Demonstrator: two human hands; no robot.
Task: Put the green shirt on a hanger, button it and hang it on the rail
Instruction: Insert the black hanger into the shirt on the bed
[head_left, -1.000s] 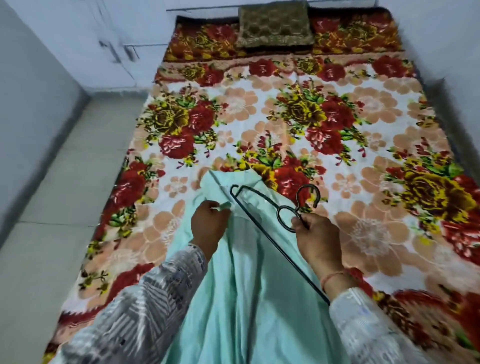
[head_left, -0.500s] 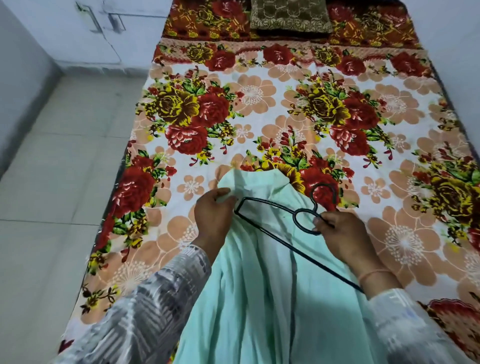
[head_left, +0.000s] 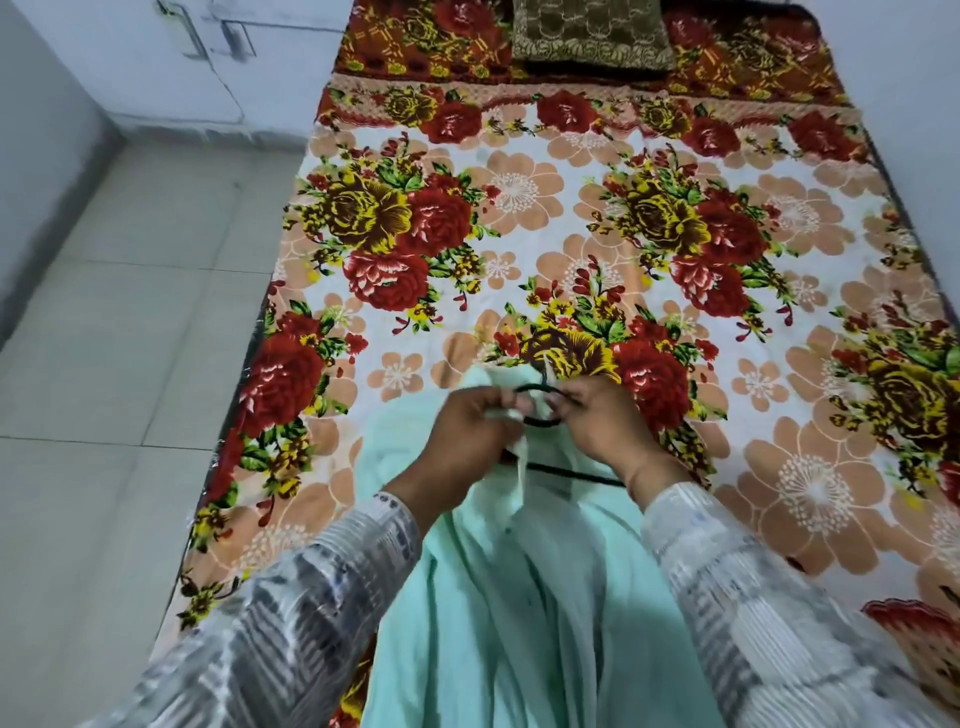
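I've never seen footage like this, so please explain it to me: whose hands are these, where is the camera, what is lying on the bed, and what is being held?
There is no machine here. These are a person's two bare hands, filmed by one wide-angle camera worn on their head, looking forward and down. That is why the patterned sleeves come in from the bottom edge.

The surface is a bed covered by a flowered bedspread, with a brown cushion at the far end and a tiled floor to the left. A pale green shirt lies on the bed, running toward the person.

The left hand pinches the shirt's fabric near its top. The right hand grips the loop of a black wire hanger that lies on the shirt.
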